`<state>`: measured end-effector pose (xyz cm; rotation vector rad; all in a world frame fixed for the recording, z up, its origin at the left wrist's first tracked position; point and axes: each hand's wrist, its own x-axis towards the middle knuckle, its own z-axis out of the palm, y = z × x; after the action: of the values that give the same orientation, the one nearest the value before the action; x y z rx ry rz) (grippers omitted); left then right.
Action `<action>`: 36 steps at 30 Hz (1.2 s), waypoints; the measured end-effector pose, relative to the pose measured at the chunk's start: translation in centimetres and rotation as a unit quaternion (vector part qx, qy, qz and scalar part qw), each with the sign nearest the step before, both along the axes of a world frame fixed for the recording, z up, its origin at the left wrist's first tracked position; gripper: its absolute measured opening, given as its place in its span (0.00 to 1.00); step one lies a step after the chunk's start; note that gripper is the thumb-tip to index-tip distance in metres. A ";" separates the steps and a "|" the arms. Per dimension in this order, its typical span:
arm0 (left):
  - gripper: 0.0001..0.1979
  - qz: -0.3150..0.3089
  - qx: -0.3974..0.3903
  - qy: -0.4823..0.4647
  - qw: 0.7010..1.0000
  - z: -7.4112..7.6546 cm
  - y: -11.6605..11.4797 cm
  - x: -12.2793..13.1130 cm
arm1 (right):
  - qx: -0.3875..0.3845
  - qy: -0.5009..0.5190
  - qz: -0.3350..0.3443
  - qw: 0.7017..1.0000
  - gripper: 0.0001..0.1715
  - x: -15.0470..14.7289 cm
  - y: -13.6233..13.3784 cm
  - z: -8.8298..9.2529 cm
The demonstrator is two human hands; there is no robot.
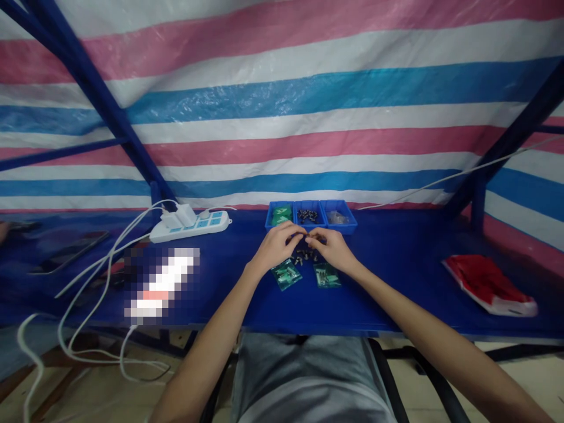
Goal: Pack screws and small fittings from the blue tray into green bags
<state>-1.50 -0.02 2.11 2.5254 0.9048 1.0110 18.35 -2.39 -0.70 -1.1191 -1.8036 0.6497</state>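
- Your left hand [275, 244] and right hand [333, 247]: fingertips pinched narrow and meeting over the table; whatever tiny item sits between them is too small to tell.
- Small dark metal parts [306, 256]: loose heap just below your fingertips.
- Two green flat packets [286, 274], [326, 275]: glossy, rectangular, under your wrists.
- Blue plastic tray [311, 216]: three compartments, just beyond your hands.
- White power strip [190, 226]: left, on the blue table [396, 282].

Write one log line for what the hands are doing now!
left hand: fingertips pinched | right hand: fingertips pinched, meeting left | below: small metal parts, two green boards
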 end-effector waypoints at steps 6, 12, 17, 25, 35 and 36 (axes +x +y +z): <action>0.10 0.000 0.009 0.017 1.000 -0.8 0.1 0.0 | 0.001 0.015 -0.005 1.000 0.16 0.0 0.1 0.1; 0.11 -0.001 0.013 -0.007 1.000 -0.5 -0.1 0.4 | -0.002 0.017 0.001 1.000 0.21 -0.2 -0.4 0.5; 0.13 0.007 0.033 0.015 0.999 -0.4 -0.2 0.5 | 0.000 0.026 0.003 1.000 0.20 -0.3 -0.4 0.2; 0.15 -0.007 0.050 0.015 0.999 -0.7 -0.2 0.4 | 0.009 0.031 -0.034 0.999 0.18 -0.6 -0.7 0.1; 0.14 -0.015 0.054 -0.024 0.998 -0.7 0.1 0.6 | -0.016 0.081 -0.029 0.996 0.16 -0.5 -0.7 0.4; 0.14 -0.010 0.054 -0.027 0.998 -0.7 0.2 0.5 | -0.019 0.084 -0.026 0.996 0.17 -0.5 -0.7 0.4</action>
<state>-0.96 0.14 1.41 2.5752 0.8280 1.1454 17.88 -3.07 -0.30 -1.0990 -1.6192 0.7273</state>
